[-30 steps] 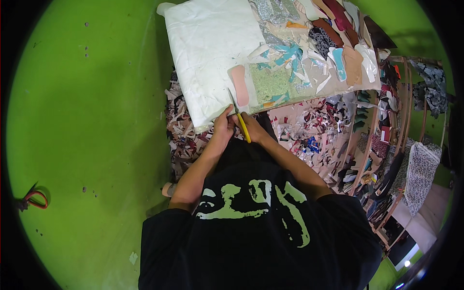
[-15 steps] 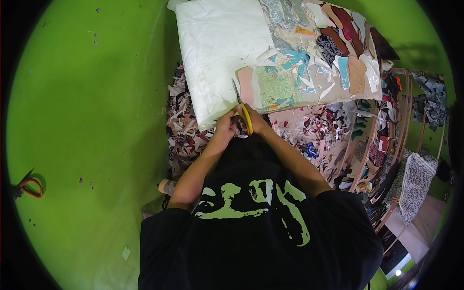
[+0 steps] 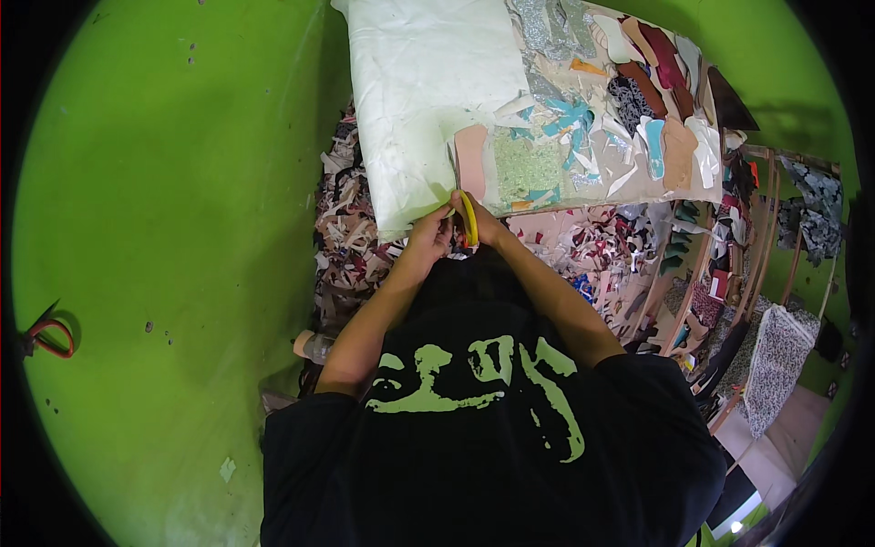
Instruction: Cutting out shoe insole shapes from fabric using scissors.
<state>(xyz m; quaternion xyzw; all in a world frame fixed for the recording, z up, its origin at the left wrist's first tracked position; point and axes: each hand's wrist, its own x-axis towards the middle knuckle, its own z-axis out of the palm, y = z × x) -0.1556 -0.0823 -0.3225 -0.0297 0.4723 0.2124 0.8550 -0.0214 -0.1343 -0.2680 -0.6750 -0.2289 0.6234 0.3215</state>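
Here | right fingers (image 3: 484,221) hold yellow-handled scissors (image 3: 469,219) | left fingers (image 3: 432,222) unclear | pink piece (image 3: 470,159), teal scraps (image 3: 572,117) nearby

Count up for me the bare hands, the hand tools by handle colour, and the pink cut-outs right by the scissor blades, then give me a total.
Bare hands: 2, the left hand and the right hand
Yellow-handled scissors: 1
Red-handled tool, off to the left: 1
Pink cut-out: 1
Total: 5

Red-handled tool (image 3: 69,341), speckled cloth (image 3: 777,360) (greyish), scattered scraps (image 3: 346,239)
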